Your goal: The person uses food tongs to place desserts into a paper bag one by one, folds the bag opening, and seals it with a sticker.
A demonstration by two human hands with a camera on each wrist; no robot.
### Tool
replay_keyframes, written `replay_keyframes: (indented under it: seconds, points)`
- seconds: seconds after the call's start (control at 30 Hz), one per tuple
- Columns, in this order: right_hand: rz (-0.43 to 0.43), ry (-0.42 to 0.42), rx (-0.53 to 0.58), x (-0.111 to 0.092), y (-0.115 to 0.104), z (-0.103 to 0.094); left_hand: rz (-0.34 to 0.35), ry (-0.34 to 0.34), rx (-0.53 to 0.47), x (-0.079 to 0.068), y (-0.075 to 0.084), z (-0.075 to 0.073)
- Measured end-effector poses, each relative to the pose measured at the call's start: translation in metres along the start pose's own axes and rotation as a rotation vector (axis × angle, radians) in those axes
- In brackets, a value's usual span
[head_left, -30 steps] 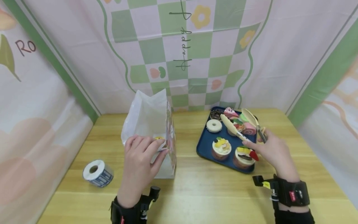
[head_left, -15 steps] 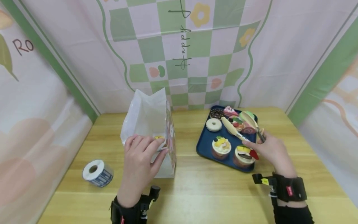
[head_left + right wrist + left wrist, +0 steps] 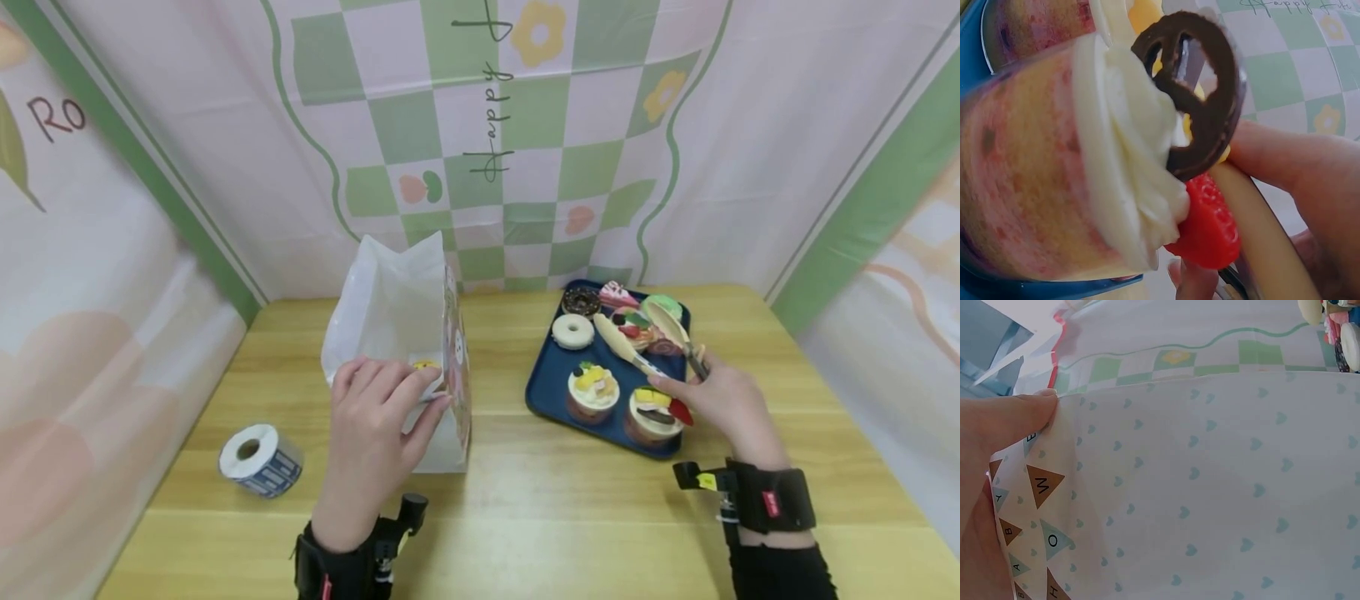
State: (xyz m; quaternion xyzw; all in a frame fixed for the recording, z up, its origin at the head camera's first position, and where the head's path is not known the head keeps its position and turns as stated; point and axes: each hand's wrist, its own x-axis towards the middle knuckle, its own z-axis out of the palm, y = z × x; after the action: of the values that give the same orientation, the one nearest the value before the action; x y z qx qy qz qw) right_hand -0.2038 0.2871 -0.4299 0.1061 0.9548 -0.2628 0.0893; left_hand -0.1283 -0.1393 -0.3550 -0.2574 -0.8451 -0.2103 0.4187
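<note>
My left hand (image 3: 378, 425) pinches the rim of an upright white paper bag (image 3: 390, 308) between thumb and fingers. In the left wrist view, the bag's heart-printed side (image 3: 1222, 487) fills most of the picture. My right hand (image 3: 723, 400) grips food tongs (image 3: 626, 348) with beige tips, held spread above a blue tray (image 3: 547, 392). Between and under the tips lie a fruit-topped pastry (image 3: 633, 332) and a pink swirl roll (image 3: 663, 344), partly covered. Whether the tongs touch them, I cannot tell. A cream cup cake (image 3: 1029, 175) with chocolate and strawberry stands large before the right wrist camera.
The tray also bears a white doughnut (image 3: 573, 332), a chocolate doughnut (image 3: 581, 302), a pink cake slice (image 3: 617, 294), a green round sweet (image 3: 664, 307) and a second cup cake (image 3: 592, 396). A label roll (image 3: 261, 461) stands left of the bag on the wooden table (image 3: 510, 533).
The tongs' right tip has shifted slightly left and down over the swirl roll, uncovering more of the green sweet. My left hand keeps its pinch on the bag.
</note>
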Motion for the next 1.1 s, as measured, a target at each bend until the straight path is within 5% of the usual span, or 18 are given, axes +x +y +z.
replay_keyframes:
  seconds: [1.1]
  points:
    - [-0.008,0.013,-0.030,0.0050,0.0043,0.0011,-0.005,-0.019,0.006,0.0005,-0.0001,-0.0008]
